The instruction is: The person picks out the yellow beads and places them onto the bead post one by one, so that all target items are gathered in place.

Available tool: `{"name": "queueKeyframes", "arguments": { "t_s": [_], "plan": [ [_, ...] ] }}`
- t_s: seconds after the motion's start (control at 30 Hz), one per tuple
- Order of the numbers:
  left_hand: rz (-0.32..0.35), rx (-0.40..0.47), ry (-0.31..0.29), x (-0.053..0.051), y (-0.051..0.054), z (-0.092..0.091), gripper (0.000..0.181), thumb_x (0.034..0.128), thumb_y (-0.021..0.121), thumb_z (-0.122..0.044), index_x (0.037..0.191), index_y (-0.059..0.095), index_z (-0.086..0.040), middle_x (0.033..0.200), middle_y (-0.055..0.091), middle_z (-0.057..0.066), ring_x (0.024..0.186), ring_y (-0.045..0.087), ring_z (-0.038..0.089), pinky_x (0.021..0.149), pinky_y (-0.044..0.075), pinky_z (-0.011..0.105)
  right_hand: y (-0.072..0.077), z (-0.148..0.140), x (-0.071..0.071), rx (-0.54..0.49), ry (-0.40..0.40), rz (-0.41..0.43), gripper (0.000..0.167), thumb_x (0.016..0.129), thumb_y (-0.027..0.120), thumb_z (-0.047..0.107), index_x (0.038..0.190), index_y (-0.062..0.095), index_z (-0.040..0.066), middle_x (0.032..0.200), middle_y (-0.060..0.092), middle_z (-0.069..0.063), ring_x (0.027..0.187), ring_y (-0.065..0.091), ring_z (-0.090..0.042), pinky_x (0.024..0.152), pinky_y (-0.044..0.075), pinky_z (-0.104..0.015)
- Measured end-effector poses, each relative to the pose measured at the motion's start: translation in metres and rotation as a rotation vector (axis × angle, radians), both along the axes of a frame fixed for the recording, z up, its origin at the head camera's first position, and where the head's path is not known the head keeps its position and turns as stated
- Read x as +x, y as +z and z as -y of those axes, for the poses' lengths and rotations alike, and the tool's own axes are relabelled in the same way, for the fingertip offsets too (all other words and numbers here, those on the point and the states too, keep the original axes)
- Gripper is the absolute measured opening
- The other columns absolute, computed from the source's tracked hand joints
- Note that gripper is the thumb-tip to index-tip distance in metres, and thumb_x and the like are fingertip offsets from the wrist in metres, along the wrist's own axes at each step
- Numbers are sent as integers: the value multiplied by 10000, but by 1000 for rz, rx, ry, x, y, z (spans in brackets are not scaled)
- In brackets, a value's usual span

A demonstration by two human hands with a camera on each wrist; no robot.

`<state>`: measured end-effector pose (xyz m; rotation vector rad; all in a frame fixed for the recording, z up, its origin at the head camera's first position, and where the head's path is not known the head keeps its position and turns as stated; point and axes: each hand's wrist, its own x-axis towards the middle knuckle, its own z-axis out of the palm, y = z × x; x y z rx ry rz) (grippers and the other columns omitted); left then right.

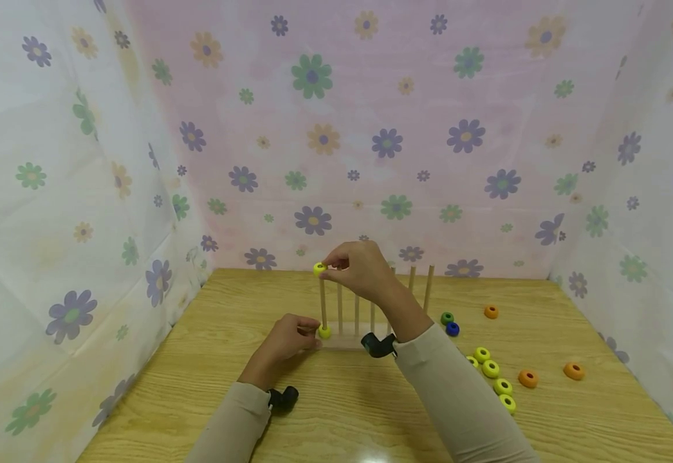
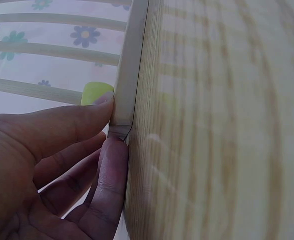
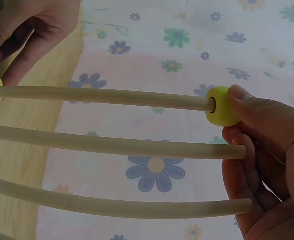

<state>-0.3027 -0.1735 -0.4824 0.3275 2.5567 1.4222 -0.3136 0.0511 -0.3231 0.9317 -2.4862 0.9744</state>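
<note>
A wooden rack with several upright pegs stands on the table, its flat base (image 1: 345, 345) running left to right. My right hand (image 1: 361, 269) pinches a yellow ring (image 3: 221, 106) between thumb and fingers. That ring sits at the top end of the leftmost peg (image 3: 106, 96), whose tip enters its hole. Another yellow ring (image 1: 325, 332) rests at the foot of the same peg. At the base's left end, my left hand (image 1: 287, 339) holds the wood between thumb and a finger, the thumb beside the lower ring (image 2: 95, 92).
Right of the rack lie several loose yellow rings (image 1: 490, 368), a green ring (image 1: 447, 318), a blue ring (image 1: 453, 329) and orange rings (image 1: 528, 378). Flowered cloth (image 1: 348, 173) walls the wooden table (image 1: 336, 411) at the back and sides.
</note>
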Motion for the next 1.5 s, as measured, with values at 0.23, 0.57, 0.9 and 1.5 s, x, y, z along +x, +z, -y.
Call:
{"name": "queueKeyframes", "arguments": {
  "t_s": [0.23, 0.57, 0.9, 1.5],
  "plan": [
    [6, -3, -3, 1, 0, 0, 461, 905, 819, -153, 1338, 699, -48, 1253, 732, 102, 1112, 697, 259, 918, 600, 452, -1, 0, -1, -5, 12, -13, 179, 869, 864, 249, 1019, 837, 156, 954, 771, 34, 810, 678, -83, 744, 594, -288],
    [7, -1, -3, -1, -3, 1, 455, 909, 816, -158, 1339, 702, -63, 1247, 732, 86, 1119, 697, 247, 916, 606, 426, -1, -1, 1, -3, 14, -2, 161, 900, 837, 260, 1027, 838, 161, 984, 775, 34, 841, 683, -96, 769, 599, -307],
    [-7, -14, -9, -2, -2, 2, 402, 907, 820, -163, 1295, 739, -95, 1230, 738, 63, 1064, 698, 213, 906, 604, 432, -1, -2, 0, -2, 35, -14, 174, 910, 828, 267, 1041, 835, 154, 993, 776, 30, 854, 688, -99, 780, 601, -302],
    [-16, -19, -15, -2, -1, 2, 431, 893, 830, -148, 1304, 729, -69, 1244, 730, 78, 1015, 689, 189, 849, 609, 368, 0, -19, 9, -15, 85, -193, 228, 877, 859, 223, 1088, 821, 146, 1096, 764, 16, 815, 650, -116, 706, 582, -334]
  ]
}}
